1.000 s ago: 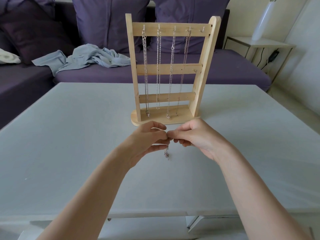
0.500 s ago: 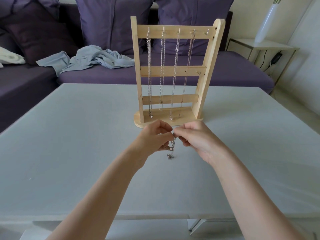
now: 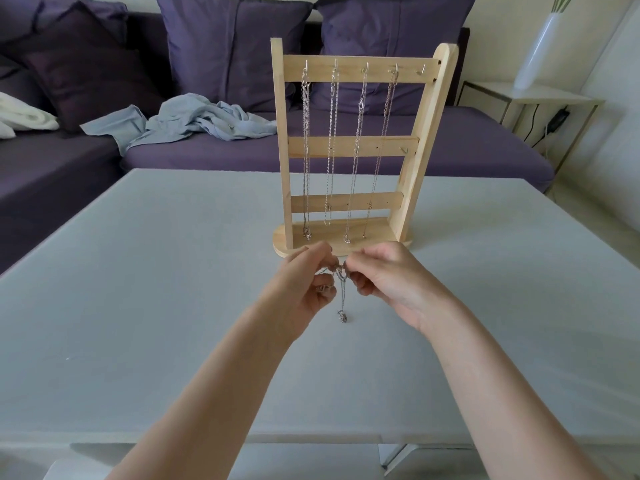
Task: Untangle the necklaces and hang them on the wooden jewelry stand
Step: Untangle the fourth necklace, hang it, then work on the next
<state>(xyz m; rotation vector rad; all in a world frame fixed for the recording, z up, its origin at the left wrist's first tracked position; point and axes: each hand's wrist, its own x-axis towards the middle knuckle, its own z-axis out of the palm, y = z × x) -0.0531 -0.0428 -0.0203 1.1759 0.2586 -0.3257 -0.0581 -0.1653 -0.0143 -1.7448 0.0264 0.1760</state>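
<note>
Resting under both forearms, table (image 3: 138, 306): pale grey top that spreads out on every side of the hands.
Sofa (image 3: 467, 147): purple, beyond the hands and behind the stand, with cushions along its back.
Shirt (image 3: 194, 121): light blue, crumpled on the sofa seat, far ahead and to the left of the left hand.
Wooden jewelry stand (image 3: 349, 147): upright on the table just past the fingertips; its base nearly touches both hands.
Hung necklaces (image 3: 330, 147): four silver chains drop from the top-bar hooks; the fifth hook, rightmost, is bare.
Left hand (image 3: 301, 289): fingers curled, pinching the loose chain at its top.
Right hand (image 3: 388, 278): fingers curled, pinching the same chain, fingertips almost meeting the left's.
Loose necklace (image 3: 342, 299): hangs between the two hands, its small knotted end dangling just below them.
Writing: none readable anywhere.
Change: compared with half a second ago the hands sit a touch apart, and a longer run of chain shows between them.
</note>
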